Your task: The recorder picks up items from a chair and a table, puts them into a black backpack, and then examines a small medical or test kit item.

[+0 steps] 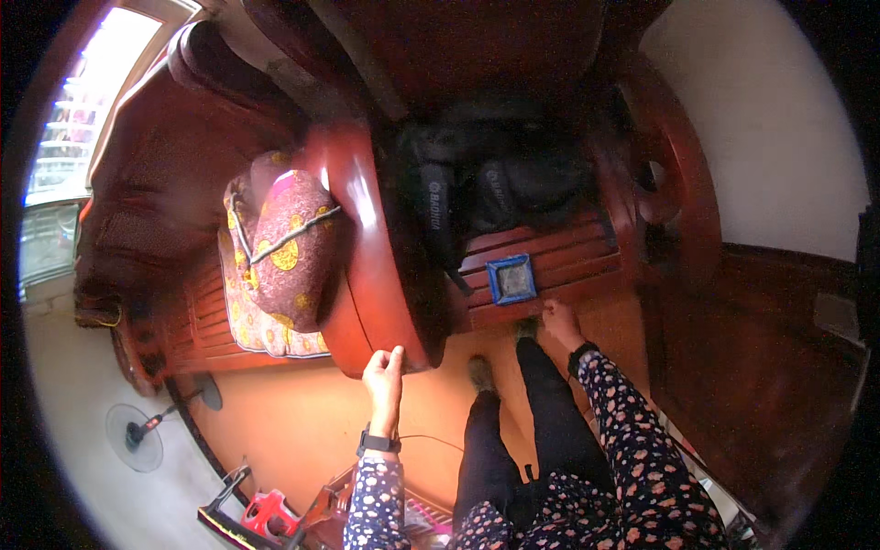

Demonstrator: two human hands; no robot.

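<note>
Here, the left hand (384, 369) grips the armrest (367, 266) end of the wooden chair (550, 266); the right hand (559, 321), fingers loosely open, touches the seat front edge below a blue tray (511, 279)

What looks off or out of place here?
Nothing damaged or spilled. The mildly odd item is a small blue square tray near the front edge of the wooden chair seat, just above the right hand. The left hand grips the armrest.
</note>
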